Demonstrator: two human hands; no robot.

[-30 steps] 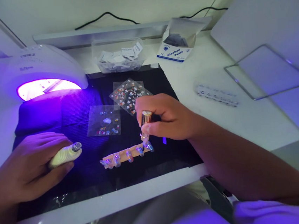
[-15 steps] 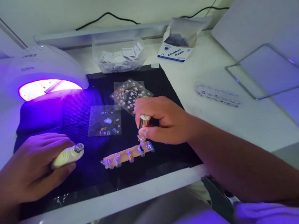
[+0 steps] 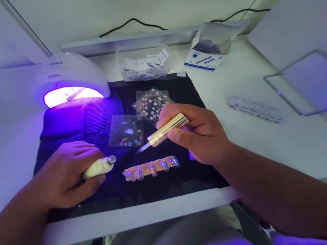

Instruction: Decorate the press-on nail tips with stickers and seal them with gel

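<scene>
My right hand (image 3: 202, 134) is closed around a gold pen tool (image 3: 167, 130), tilted so its fine tip points left and down, hovering just above the strip of nail tips (image 3: 150, 167) without touching it. That strip lies directly below my right hand's fingers, on the black mat (image 3: 106, 189). My left hand (image 3: 70, 174) rests on the mat to the left of the strip, wrapped around a small cream torch (image 3: 98, 168) whose lit end faces the nails. Just beyond my right hand lie two clear sticker sheets (image 3: 126, 131), one partly hidden behind my fingers. Farther off, beyond my left hand, a white curing lamp (image 3: 66, 76) glows violet over the mat. The white bench (image 3: 269, 135) spreads to my right; at its far edge stand a clear tub of sachets (image 3: 144, 62) and a pouch of alcohol pads (image 3: 206, 56), with black cables along the wall.
</scene>
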